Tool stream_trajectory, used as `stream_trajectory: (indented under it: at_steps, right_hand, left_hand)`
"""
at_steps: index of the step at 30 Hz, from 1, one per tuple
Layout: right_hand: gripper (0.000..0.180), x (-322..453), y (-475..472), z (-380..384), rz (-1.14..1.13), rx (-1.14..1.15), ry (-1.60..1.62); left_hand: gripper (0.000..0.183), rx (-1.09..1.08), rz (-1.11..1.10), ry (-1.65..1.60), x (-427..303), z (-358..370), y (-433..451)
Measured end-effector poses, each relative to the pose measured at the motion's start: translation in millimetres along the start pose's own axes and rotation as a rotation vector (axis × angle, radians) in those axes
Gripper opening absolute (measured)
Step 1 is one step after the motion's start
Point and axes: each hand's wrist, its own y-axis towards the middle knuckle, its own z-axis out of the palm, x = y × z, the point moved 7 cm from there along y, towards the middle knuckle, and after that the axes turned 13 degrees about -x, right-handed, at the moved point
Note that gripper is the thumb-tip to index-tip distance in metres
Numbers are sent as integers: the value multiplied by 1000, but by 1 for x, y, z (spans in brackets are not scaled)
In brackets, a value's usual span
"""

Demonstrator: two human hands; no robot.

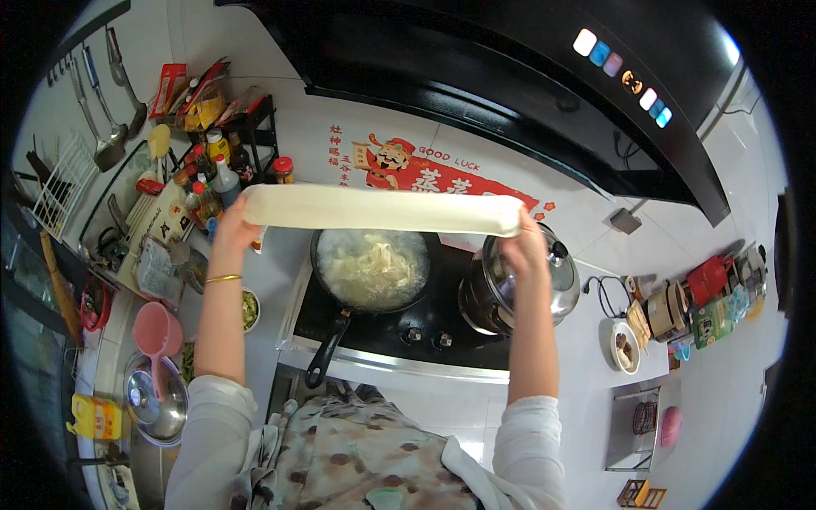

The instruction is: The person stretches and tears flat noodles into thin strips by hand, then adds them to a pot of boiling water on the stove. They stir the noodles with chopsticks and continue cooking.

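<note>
A long, flat strip of pale dough [382,209] is stretched level between my two hands. Its left end is gripped by my left hand [234,224], which has a gold bangle on the wrist. My right hand [524,245] grips the other end, in front of a lidded steel pot [479,306]. Below the strip, a black frying pan [327,347] sits on the left burner. Pale, wide noodles [376,268] lie in its cloudy, foaming liquid. The strip hides the pan's far rim.
A black glass gas stove [382,338] lies before me, under a black range hood [446,70]. Sauce bottles [226,182] crowd the back left. A bowl of chopped greens [250,310] stands left of the stove. A pink ladle [158,331] rests over a steel lid [150,401]. Right: a white dish [625,347].
</note>
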Motion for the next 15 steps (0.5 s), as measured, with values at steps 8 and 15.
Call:
stream_trajectory:
  at_steps: [8,15]
  right_hand:
    - [28,179,-44,-254,-249,-221,40]
    - [25,283,-129,-382,-394,-648,12]
  left_hand:
    - [21,-42,76,134,-122,-86,-25]
    - [31,-197,275,311,-184,-85,-77]
